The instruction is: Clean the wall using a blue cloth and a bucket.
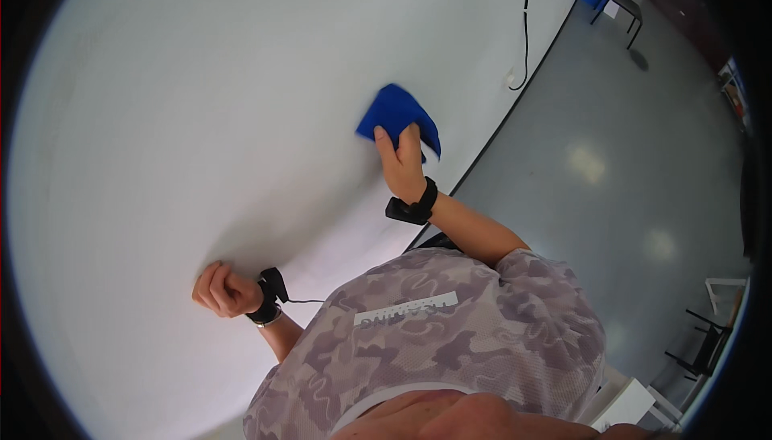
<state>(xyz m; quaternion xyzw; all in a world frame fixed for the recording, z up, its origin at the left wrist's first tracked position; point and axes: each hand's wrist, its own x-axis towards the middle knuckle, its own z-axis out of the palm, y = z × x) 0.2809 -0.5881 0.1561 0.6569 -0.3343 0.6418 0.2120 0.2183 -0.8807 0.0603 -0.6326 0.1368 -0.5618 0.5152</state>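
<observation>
My right hand (404, 168) grips a blue cloth (396, 109) between thumb and fingers. The cloth lies spread over the white wall (241, 118), its right edge curling down past my knuckles. Lower and to the left, my left hand (221, 290) is closed in a loose fist close to the wall, with nothing showing in it. Whether its knuckles touch the surface I cannot tell. Black straps with small dark boxes circle both wrists, and a thin cable runs from the left one toward my shirt.
A black cord (526, 46) hangs down the wall at the upper right, near a dark skirting strip. Grey floor (555, 159) stretches away to the right. A dark chair (626, 4) stands far off, and another black chair (708, 347) is at the lower right beside white furniture (631, 404).
</observation>
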